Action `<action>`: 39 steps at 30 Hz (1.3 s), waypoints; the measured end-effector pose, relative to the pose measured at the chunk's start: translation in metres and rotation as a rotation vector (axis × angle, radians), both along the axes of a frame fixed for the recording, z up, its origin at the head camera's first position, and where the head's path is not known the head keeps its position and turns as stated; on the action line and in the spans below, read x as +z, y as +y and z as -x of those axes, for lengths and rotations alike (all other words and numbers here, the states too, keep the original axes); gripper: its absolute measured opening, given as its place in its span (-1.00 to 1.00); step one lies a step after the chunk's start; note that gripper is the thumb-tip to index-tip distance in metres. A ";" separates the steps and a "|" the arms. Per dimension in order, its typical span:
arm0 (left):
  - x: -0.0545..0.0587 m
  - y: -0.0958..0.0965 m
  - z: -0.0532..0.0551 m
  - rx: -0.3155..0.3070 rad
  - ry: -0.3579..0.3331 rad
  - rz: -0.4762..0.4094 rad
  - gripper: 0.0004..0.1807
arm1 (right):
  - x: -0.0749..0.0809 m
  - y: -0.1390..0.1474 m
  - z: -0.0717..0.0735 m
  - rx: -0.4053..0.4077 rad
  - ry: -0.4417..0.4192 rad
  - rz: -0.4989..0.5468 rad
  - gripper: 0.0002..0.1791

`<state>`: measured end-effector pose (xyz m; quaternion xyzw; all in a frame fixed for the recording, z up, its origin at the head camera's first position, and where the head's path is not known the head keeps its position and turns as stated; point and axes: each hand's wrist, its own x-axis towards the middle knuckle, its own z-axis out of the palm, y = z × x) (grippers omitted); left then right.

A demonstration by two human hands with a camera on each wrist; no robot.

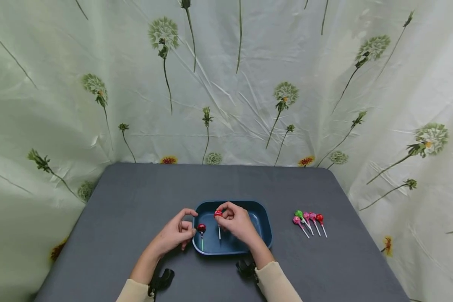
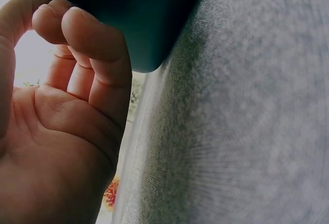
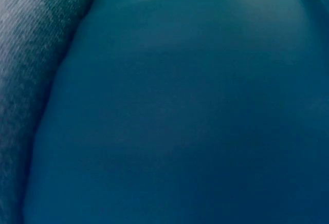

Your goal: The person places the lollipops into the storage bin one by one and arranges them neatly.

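My right hand (image 1: 237, 221) pinches the red wrapped head of a lollipop (image 1: 218, 213) between thumb and fingers, its white stick pointing down over a blue tray (image 1: 232, 253). Inside the tray, by its left wall, lies a dark red lollipop (image 1: 201, 228) with a pale green stick. My left hand (image 1: 175, 232) grips the tray's left edge, index finger and thumb spread along the rim. From the left wrist, the curled fingers (image 2: 97, 39) show close against the tray's wall (image 2: 146, 44). The right wrist view is filled mostly by the tray's blue surface (image 3: 169, 106).
Several lollipops (image 1: 312, 217) in pink, green and red wrappers lie together to the right of the tray, on the grey table (image 1: 143, 188). A flower-printed curtain (image 1: 226, 92) hangs behind the table and along its sides.
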<state>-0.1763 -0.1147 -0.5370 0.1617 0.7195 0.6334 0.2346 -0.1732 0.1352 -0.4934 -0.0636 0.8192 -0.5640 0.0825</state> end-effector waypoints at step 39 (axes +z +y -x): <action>0.001 0.003 -0.002 0.003 -0.006 -0.001 -0.45 | -0.015 -0.020 0.005 0.121 -0.213 -0.137 -0.81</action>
